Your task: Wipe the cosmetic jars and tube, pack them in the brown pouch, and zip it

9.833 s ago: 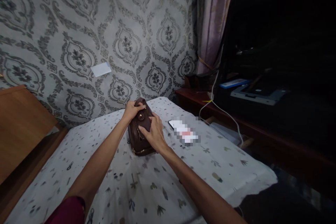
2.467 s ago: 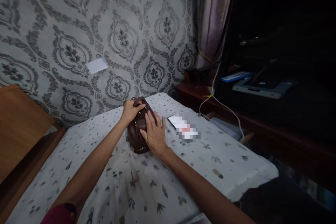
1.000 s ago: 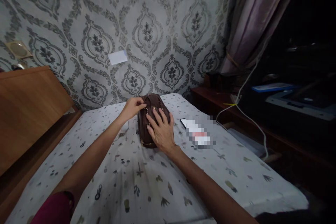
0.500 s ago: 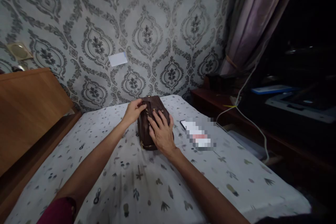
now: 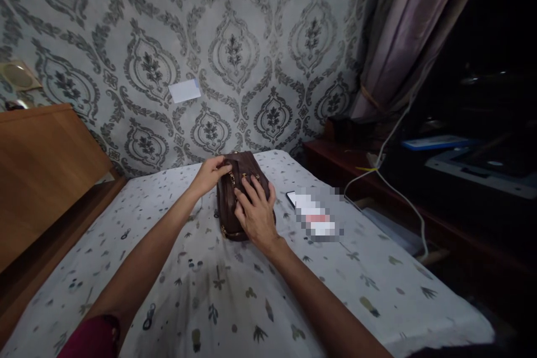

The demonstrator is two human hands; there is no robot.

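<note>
A dark brown leather handbag point(image 5: 229, 210) with gold-coloured metal fittings lies on the patterned white sheet point(image 5: 235, 313). At its far left part, my left hand point(image 5: 208, 175) is closed, thumb and fingers drawn together on the bag; the exact bit of leather or zip between them is too small to make out. My right hand point(image 5: 258, 215) rests flat across the bag's near right part with its fingers spread, covering some of the fittings. To the right of the bag lies a phone point(image 5: 290, 199), its lit screen mostly blurred out.
A wooden headboard point(image 5: 42, 179) stands along the left. Patterned wallpaper with a small white paper point(image 5: 184, 91) rises behind the bed. On the right are a dark red shelf point(image 5: 323, 151), a white cable point(image 5: 388, 140), a blue-edged flat object point(image 5: 436, 143) and a tied curtain point(image 5: 398, 39).
The whole view has shifted slightly, so the bag and hands appear a little further left. Both hands keep nearly the same places on the bag.
</note>
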